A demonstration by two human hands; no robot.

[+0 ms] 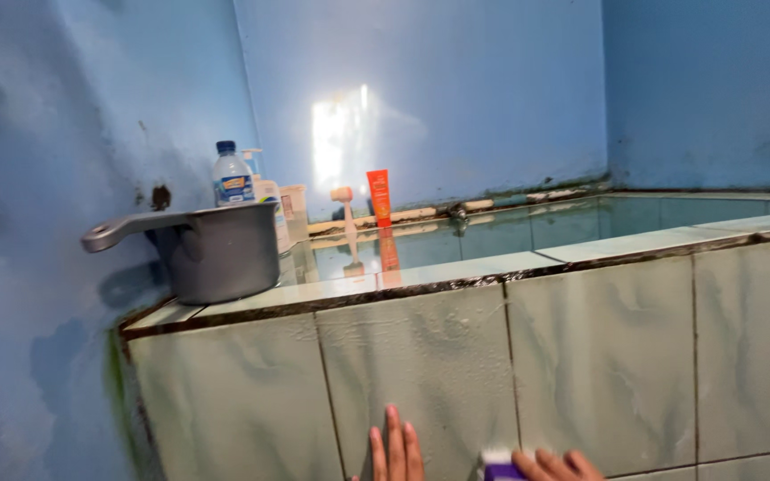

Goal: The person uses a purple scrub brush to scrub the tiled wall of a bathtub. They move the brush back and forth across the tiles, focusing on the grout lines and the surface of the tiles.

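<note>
My left hand lies flat and open, fingers together, empty, pressed against the tiled wall of the water tank at six o'clock in my view. Just to its right, toward five o'clock, my right hand curls around a purple and white scrubber, fingers wrapped over it and holding it to the same tile. Up on the tank's rim at ten o'clock sits a grey dipper with its handle pointing left. Behind it stands a water bottle with a blue cap. Farther off, near twelve o'clock, an orange tube stands against the blue wall.
</note>
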